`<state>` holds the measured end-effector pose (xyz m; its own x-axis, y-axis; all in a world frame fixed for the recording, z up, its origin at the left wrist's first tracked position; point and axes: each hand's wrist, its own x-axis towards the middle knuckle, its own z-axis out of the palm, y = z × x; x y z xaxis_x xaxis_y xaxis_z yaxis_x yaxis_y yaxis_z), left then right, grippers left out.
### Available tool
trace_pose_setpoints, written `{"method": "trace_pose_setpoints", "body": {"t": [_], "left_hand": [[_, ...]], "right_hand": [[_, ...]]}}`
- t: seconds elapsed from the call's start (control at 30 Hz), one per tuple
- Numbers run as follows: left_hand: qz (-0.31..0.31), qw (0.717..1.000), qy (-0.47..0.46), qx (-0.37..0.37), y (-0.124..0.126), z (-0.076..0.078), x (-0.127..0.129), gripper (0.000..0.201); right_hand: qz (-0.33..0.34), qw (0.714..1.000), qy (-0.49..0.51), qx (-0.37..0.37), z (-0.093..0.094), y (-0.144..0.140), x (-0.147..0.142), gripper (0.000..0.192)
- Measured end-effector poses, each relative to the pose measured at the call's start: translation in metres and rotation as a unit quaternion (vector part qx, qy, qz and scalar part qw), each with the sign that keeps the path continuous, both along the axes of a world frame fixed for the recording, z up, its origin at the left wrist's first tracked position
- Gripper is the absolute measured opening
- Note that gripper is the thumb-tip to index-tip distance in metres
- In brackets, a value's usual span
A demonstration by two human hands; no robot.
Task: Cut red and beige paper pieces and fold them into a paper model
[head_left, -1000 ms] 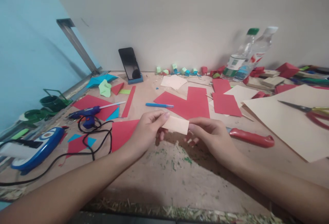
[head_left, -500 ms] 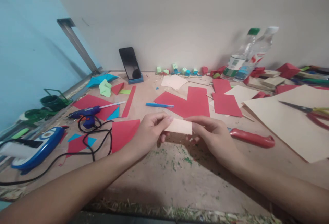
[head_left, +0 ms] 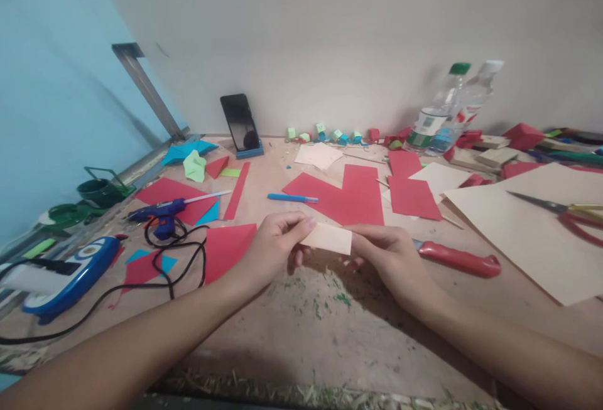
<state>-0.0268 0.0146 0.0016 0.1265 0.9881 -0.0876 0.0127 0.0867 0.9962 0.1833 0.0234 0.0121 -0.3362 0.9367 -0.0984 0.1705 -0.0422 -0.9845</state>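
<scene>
While both hands pinch the beige paper strip (head_left: 328, 238) above the table's near middle, left hand (head_left: 271, 248) and right hand (head_left: 389, 253) grip opposite ends; folding step, next needs aligned edges.

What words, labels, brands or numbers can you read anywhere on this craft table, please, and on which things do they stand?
No text here can be read.
Clear plastic bottle with green cap: the label's print is too blurred to read.
Clear plastic bottle with white cap: red and blue label, blurred.
Black phone leaning at the wall: screen dark.
Small beige paper piece between left hand and right hand: blank.
</scene>
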Motion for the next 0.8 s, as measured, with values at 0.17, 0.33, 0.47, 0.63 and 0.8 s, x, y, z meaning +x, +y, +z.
{"method": "trace_pose_setpoints", "body": {"t": [0.17,0.33,0.47,0.63,0.8], "left_hand": [[0.019,0.999,0.002,0.038,-0.0036,0.003,-0.0014,0.04],[0.025,0.998,0.025,0.057,-0.0058,0.0042,0.0,0.041],[0.007,0.998,0.038,0.042,-0.0084,0.0033,0.0029,0.043],[-0.007,0.998,0.057,0.039,-0.01,0.001,0.0033,0.047],[0.005,0.996,0.067,0.053,-0.009,0.001,0.0028,0.044]], "right_hand": [[0.002,0.997,0.06,-0.052,-0.0014,-0.0036,-0.0021,0.03],[0.006,0.992,0.115,-0.06,-0.0019,-0.0058,-0.0013,0.031],[0.001,0.995,0.08,-0.055,0.0012,-0.0052,-0.0014,0.041],[-0.006,0.997,0.041,-0.06,0.0018,-0.0052,-0.0042,0.05],[0.015,0.996,0.041,-0.071,0.0016,-0.0043,-0.0016,0.053]]}}
